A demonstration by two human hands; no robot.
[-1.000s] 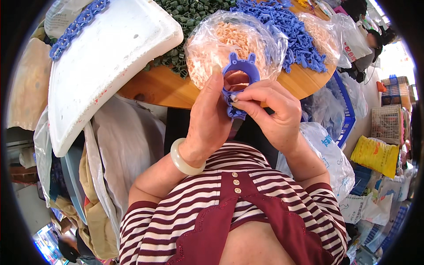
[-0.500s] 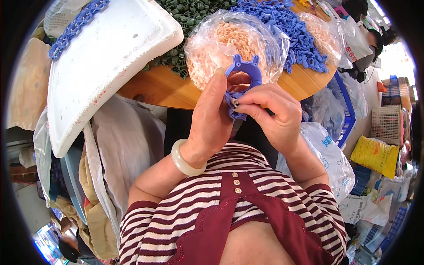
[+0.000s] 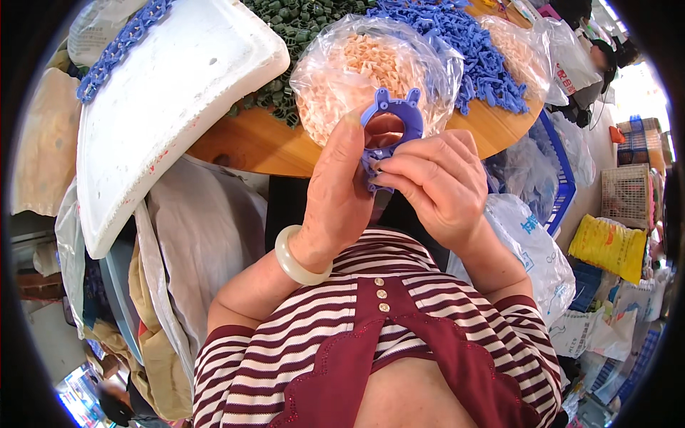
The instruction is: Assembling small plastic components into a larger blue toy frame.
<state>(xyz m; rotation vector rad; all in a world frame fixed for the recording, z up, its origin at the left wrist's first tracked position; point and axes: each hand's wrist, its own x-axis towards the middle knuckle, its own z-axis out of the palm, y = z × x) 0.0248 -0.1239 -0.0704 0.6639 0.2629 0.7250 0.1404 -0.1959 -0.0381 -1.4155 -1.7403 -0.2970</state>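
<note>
Both hands are raised close in front of my chest, holding one blue plastic ring-shaped piece with two small prongs on top. My left hand, with a pale bangle on the wrist, grips its left side, thumb up along the ring. My right hand pinches the lower part of the piece with fingertips; what is between them is hidden. Behind the piece lies a clear bag of orange plastic parts on the round wooden table.
A white foam tray with a blue chain of parts along its edge sits at the left. Dark green parts and blue parts are heaped on the table. Plastic bags, a blue crate and a yellow sack crowd the right.
The blue piece has risen slightly and turned a little in my hands, its prongs now pointing up; my right fingers have shifted on its lower part.
</note>
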